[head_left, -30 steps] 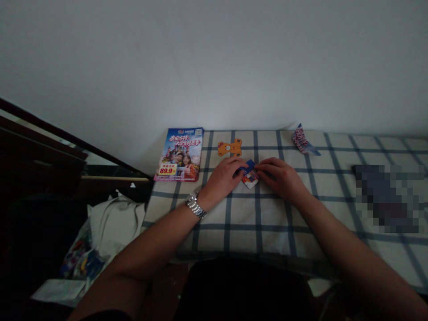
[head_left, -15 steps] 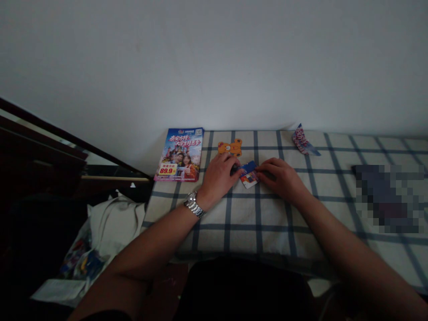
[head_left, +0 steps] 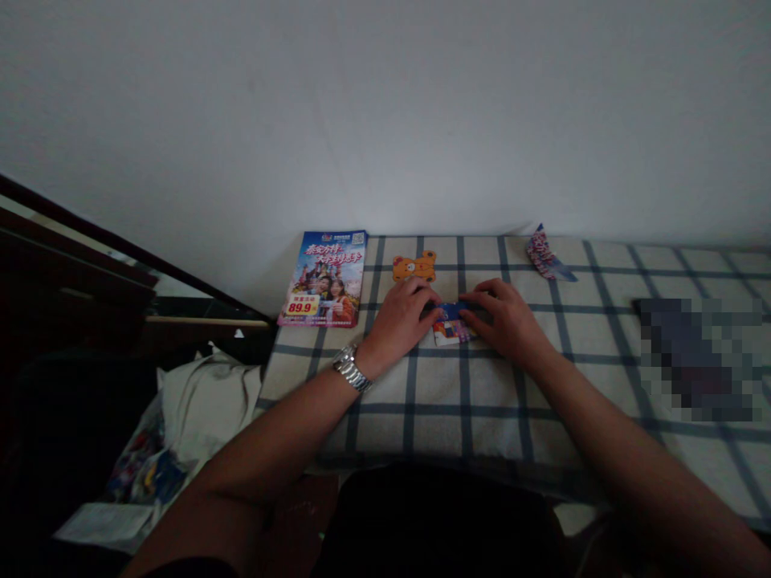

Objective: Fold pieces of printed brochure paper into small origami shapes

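Observation:
Between my hands is a small folded piece of printed paper [head_left: 451,327], blue along its far edge and multicoloured with white nearer me. My left hand [head_left: 405,315], with a metal watch on its wrist, pinches the paper's left edge. On the right side, the thumb and fingers of my right hand [head_left: 504,318] close on the paper and cover that end. Just beyond my left hand lies an orange teddy bear cutout [head_left: 414,266], partly hidden by my knuckles.
A stack of colourful flyers [head_left: 325,279] lies at the left of the checked cloth [head_left: 385,417]. Near the wall stands another folded paper [head_left: 545,255]. A dark pixelated object [head_left: 692,353] is at the right. Lower left, a pale bag [head_left: 210,401] sits beside the bed.
The folded paper has turned so that its edges lie straighter across in front of me, and more of its width shows. Both hands have shifted slightly with it.

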A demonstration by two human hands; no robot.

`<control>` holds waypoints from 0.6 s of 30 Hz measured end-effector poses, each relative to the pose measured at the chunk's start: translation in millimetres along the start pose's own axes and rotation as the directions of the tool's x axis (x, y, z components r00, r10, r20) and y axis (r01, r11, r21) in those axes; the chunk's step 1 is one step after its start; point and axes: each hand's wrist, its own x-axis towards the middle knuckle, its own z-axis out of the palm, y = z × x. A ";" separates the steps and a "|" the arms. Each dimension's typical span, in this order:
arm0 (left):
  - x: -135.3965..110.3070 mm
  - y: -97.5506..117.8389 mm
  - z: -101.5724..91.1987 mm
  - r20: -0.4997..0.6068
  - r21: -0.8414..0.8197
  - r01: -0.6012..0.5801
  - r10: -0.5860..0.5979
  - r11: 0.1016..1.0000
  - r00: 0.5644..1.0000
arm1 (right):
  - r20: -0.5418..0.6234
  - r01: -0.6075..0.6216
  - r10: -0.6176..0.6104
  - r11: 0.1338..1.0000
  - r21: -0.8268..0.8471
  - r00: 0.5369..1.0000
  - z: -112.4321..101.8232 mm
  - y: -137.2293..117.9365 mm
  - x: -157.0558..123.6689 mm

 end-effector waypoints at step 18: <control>-0.8 2.1 -0.6 0.039 -0.025 0.000 0.001 1.000 0.999 | 0.039 -0.072 0.069 0.994 0.080 0.997 -2.2 -2.7 -0.8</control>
